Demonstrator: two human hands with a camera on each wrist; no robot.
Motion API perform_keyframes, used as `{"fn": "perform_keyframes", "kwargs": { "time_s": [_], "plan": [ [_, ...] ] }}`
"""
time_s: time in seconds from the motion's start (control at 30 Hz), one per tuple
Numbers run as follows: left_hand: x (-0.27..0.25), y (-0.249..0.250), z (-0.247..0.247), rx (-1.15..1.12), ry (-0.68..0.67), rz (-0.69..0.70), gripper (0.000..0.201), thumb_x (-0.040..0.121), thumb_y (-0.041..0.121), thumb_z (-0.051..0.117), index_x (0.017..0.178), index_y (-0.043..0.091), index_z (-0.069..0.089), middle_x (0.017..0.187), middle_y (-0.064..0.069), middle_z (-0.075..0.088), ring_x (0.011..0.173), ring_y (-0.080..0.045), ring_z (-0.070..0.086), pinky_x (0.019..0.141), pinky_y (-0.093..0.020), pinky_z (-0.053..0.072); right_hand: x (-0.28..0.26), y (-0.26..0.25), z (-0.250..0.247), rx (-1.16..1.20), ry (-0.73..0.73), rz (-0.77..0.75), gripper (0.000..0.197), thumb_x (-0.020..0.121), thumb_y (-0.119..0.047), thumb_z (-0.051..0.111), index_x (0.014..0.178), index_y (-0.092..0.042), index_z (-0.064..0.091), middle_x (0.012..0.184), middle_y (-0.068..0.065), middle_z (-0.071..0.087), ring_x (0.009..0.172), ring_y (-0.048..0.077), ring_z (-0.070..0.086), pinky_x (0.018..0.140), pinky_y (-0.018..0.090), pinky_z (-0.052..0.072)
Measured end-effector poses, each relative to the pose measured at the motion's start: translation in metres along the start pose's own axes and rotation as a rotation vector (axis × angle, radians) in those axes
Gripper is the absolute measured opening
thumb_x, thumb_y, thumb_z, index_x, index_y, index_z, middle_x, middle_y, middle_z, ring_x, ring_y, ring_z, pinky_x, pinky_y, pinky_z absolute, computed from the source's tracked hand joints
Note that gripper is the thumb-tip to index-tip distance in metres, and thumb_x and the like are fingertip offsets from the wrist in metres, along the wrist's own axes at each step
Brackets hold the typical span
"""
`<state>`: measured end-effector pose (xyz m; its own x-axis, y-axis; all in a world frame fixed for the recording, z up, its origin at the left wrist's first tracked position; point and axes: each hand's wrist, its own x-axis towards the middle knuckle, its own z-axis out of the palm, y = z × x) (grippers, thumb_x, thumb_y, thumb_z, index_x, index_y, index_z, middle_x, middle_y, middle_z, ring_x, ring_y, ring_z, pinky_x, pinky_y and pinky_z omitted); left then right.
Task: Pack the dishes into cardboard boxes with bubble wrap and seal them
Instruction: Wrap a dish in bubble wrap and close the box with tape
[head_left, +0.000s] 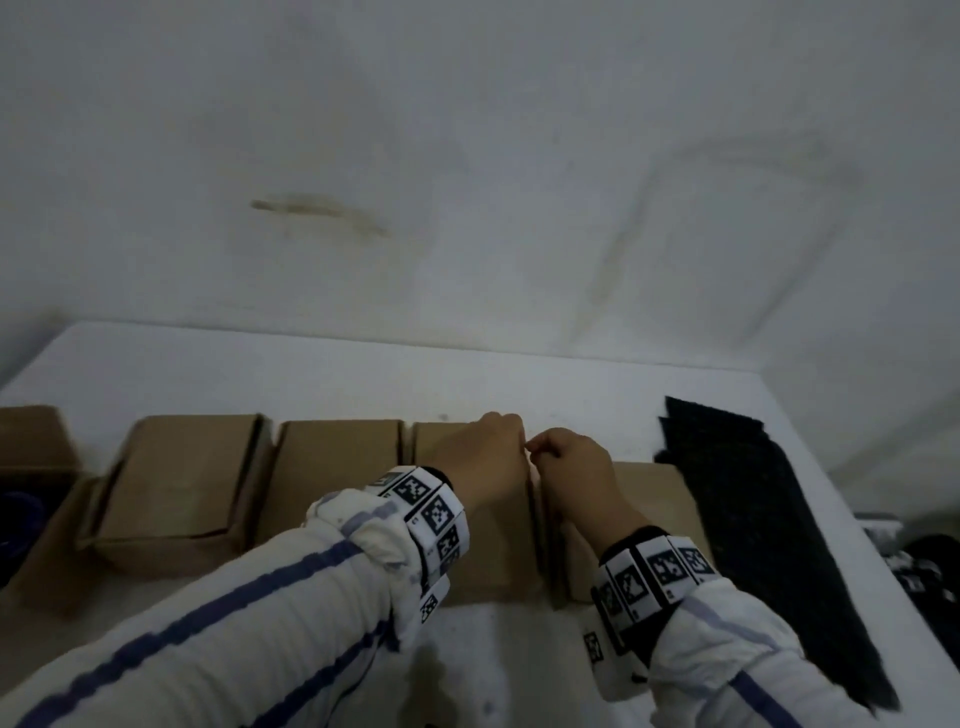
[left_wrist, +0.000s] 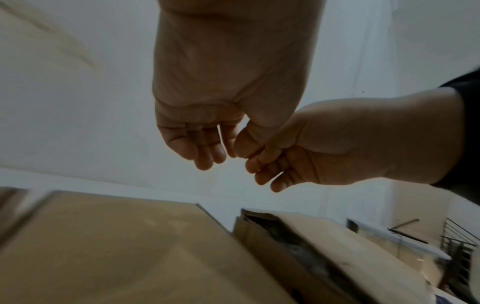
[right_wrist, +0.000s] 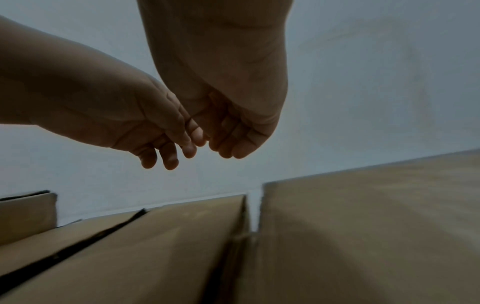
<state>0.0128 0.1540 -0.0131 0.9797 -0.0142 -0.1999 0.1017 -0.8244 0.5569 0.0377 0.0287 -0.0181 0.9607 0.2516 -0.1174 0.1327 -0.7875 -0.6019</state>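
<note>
Several brown cardboard boxes stand in a row on the white table (head_left: 311, 374). My left hand (head_left: 506, 436) hovers over the far end of one closed box (head_left: 483, 551). My right hand (head_left: 550, 452) hovers over the box to its right (head_left: 660, 499). Both hands are raised off the cardboard, and their curled fingertips touch each other over the gap between the two boxes. In the left wrist view the left hand (left_wrist: 207, 148) has thumb against forefinger, and the right hand (left_wrist: 280, 164) meets it. I see nothing held in either hand. The right wrist view shows the right hand (right_wrist: 228, 142) the same way.
Two more closed boxes (head_left: 332, 473) (head_left: 176, 488) sit to the left. An open box (head_left: 31, 441) with something dark blue (head_left: 15, 519) beside it is at the far left edge. A long black sheet (head_left: 753, 519) lies along the table's right side. A white wall rises behind.
</note>
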Motion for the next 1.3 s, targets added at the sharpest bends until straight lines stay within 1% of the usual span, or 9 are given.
{"fn": "perform_keyframes", "kwargs": {
  "time_s": [0.23,0.4,0.6,0.83,0.93,1.03,1.1,1.23,1.3],
  "plan": [
    [0.040,0.086,0.068,0.119,-0.017,0.157,0.034,0.087,0.017,0.048,0.121,0.017,0.051,0.121,-0.005,0.048,0.110,-0.026,0.046,0.090,-0.035,0.039,0.005,0.103,-0.062,0.056,0.099,0.124,0.024,0.087,-0.004,0.049,0.101,-0.010,0.068,0.106,0.004,0.068,0.089,0.009,0.051,0.065,0.011,0.028],
    [0.058,0.109,0.100,0.180,-0.031,0.240,0.035,0.090,0.015,0.044,0.125,0.018,0.049,0.129,-0.004,0.044,0.116,-0.026,0.041,0.092,-0.034,0.034,0.011,0.171,-0.091,0.010,0.146,0.333,0.028,0.088,-0.007,0.047,0.107,-0.013,0.066,0.113,0.008,0.065,0.102,0.022,0.058,0.083,0.023,0.041],
    [0.062,0.115,0.118,0.227,-0.054,0.257,0.033,0.088,0.018,0.044,0.121,0.019,0.050,0.123,-0.003,0.047,0.110,-0.025,0.043,0.090,-0.036,0.040,0.014,0.217,-0.079,-0.234,-0.169,0.441,0.040,0.086,-0.031,0.061,0.117,-0.007,0.055,0.123,0.016,0.050,0.111,0.032,0.054,0.093,0.033,0.044],
    [0.064,0.114,0.118,0.207,-0.075,0.247,0.034,0.087,0.019,0.045,0.121,0.020,0.050,0.123,-0.002,0.047,0.111,-0.025,0.042,0.094,-0.040,0.040,0.014,0.228,-0.064,-0.342,-0.105,0.351,0.026,0.092,-0.019,0.048,0.112,-0.007,0.060,0.122,0.017,0.047,0.111,0.035,0.051,0.093,0.035,0.044],
    [0.062,0.114,0.117,0.205,-0.091,0.238,0.035,0.088,0.018,0.045,0.123,0.019,0.049,0.126,-0.003,0.046,0.114,-0.026,0.041,0.096,-0.039,0.039,0.015,0.225,-0.071,-0.231,-0.078,0.384,0.026,0.092,-0.017,0.047,0.107,-0.003,0.063,0.118,0.020,0.052,0.106,0.037,0.055,0.090,0.035,0.045],
    [0.062,0.116,0.115,0.136,-0.102,0.239,0.043,0.089,0.021,0.048,0.132,0.021,0.043,0.131,-0.004,0.044,0.118,-0.027,0.041,0.098,-0.039,0.038,0.016,0.216,-0.092,-0.067,0.013,0.373,0.019,0.084,-0.018,0.057,0.072,-0.005,0.065,0.090,0.016,0.062,0.086,0.031,0.061,0.073,0.029,0.044],
    [0.062,0.120,0.113,0.023,-0.094,0.281,0.054,0.088,0.026,0.054,0.139,0.026,0.036,0.137,-0.004,0.040,0.123,-0.028,0.039,0.102,-0.042,0.037,0.013,0.200,-0.109,-0.001,0.100,0.326,0.034,0.079,-0.020,0.060,0.049,-0.011,0.049,0.064,0.009,0.053,0.066,0.027,0.053,0.059,0.027,0.037],
    [0.059,0.132,0.108,-0.157,-0.141,0.329,0.085,0.078,0.049,0.069,0.147,0.033,0.022,0.150,0.002,0.026,0.136,-0.020,0.028,0.111,-0.043,0.031,0.006,0.155,-0.130,0.190,0.141,0.198,0.021,0.080,-0.018,0.061,0.064,-0.006,0.059,0.065,0.007,0.057,0.066,0.021,0.053,0.065,0.031,0.041],
    [0.053,0.138,0.099,-0.322,-0.139,0.323,0.081,0.072,0.045,0.075,0.140,0.028,0.035,0.141,0.003,0.040,0.129,-0.015,0.039,0.107,-0.038,0.037,0.003,0.133,-0.131,0.353,0.134,0.157,0.015,0.080,-0.016,0.060,0.069,-0.006,0.061,0.071,0.010,0.060,0.070,0.022,0.056,0.069,0.037,0.048]
  ]
}}
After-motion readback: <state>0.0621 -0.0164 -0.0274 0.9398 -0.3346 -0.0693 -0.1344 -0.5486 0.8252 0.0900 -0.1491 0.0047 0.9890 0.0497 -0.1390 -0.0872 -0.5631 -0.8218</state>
